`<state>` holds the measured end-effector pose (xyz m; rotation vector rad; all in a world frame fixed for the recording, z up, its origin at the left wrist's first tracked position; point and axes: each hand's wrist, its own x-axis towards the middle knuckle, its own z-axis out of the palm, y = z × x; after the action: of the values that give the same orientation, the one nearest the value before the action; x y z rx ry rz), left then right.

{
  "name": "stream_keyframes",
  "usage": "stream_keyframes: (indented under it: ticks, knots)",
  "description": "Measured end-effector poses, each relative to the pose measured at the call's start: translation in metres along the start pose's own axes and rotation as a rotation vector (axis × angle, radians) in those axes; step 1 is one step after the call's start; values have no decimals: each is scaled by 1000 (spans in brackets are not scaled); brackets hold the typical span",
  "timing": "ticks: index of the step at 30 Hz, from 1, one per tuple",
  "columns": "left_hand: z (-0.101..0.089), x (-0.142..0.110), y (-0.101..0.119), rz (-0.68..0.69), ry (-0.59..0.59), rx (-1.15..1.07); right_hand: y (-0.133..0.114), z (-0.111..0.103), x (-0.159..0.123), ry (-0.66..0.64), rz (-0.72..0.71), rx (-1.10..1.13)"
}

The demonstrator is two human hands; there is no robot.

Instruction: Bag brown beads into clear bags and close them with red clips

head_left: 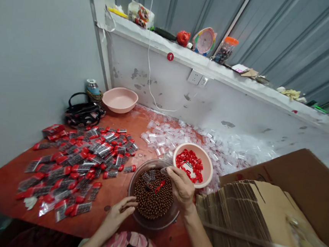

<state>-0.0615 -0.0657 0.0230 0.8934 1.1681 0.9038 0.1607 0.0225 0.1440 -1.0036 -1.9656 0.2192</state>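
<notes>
A clear bowl [161, 226] full of small brown bead-like balls [153, 205] stands on the red table in front of me. On the balls lie a red cap-like piece [159, 186] and a clear plastic case [149, 175]. My left hand [118, 215] is at the bowl's left rim, fingers apart and nothing visible in them. Over the bowl's right side, my right hand [181, 187] is closed in a pinch; a small pale bit shows at its fingertips, too unclear to name. Just beyond it, a pink bowl [208, 162] holds red caps [188, 162].
Filled clear packs with red caps [83, 158] are heaped on the left. Clear empty cases [177, 138] spread along the wall. Stacked cardboard [239, 218] stands at right. At the back left are a pink basin [120, 100] and a black bag [83, 110].
</notes>
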Motion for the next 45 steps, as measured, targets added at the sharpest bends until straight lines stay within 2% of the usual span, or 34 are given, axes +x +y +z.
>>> stream_keyframes:
  ticks: [4,9,13,17,20,23,29,35,45]
  knots:
    - [-1,2,9,13,29,-25,-2,1,-1,-37,-14,2]
    - [0,10,22,22,52,-86,2,12,-1,-60,82,52]
    - [7,25,56,36,61,-205,-3,17,11,-90,269,235]
    - [23,41,95,78,-19,-372,-10,16,26,-288,392,448]
    - [36,46,109,134,-72,-312,-10,16,32,-353,450,520]
    - [44,47,111,173,-70,-251,-5,16,31,-315,486,517]
    - [50,45,109,149,-103,-381,7,15,21,-292,598,662]
    - [52,45,112,166,-143,-433,11,17,19,-280,597,653]
    - [56,45,116,139,-103,-411,11,22,18,-232,637,671]
